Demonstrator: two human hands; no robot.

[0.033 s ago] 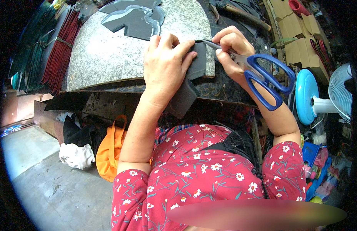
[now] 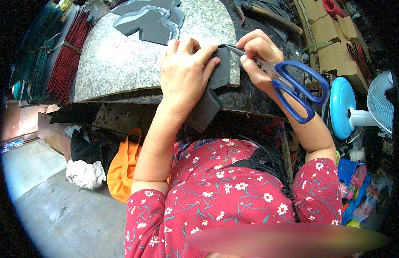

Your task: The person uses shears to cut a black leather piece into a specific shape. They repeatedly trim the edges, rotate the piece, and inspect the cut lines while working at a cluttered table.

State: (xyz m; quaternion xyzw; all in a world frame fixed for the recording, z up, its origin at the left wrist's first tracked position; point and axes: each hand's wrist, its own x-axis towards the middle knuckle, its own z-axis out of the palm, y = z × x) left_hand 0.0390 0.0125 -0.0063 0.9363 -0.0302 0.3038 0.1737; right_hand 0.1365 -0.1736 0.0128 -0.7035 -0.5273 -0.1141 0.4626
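Observation:
My left hand (image 2: 182, 71) presses a dark grey sheet piece (image 2: 222, 71) onto the speckled stone slab (image 2: 118, 60), thumb and forefinger along it. The lower part of the piece hangs over the table's near edge. My right hand (image 2: 262, 56) is closed around the blades of a pair of scissors (image 2: 299, 86), whose blue handles stick out beyond it. Between its fingertips and the far end of the sheet piece runs a thin dark edge; whether the fingers also pinch it, I cannot make out. Farther back on the slab lie cut dark grey pieces (image 2: 156, 28) with pale, wavy rims.
Bundles of dark red cords (image 2: 70, 56) and green cords lie at the far left. A wooden-handled tool (image 2: 277, 19) rests behind the slab. At the right are cardboard boxes (image 2: 333, 56) and a fan with a blue base (image 2: 342, 102). An orange bag (image 2: 122, 170) hangs below the table.
The scissors' handles have shifted very slightly left in my right hand. My left hand and the sheet piece stay where they were.

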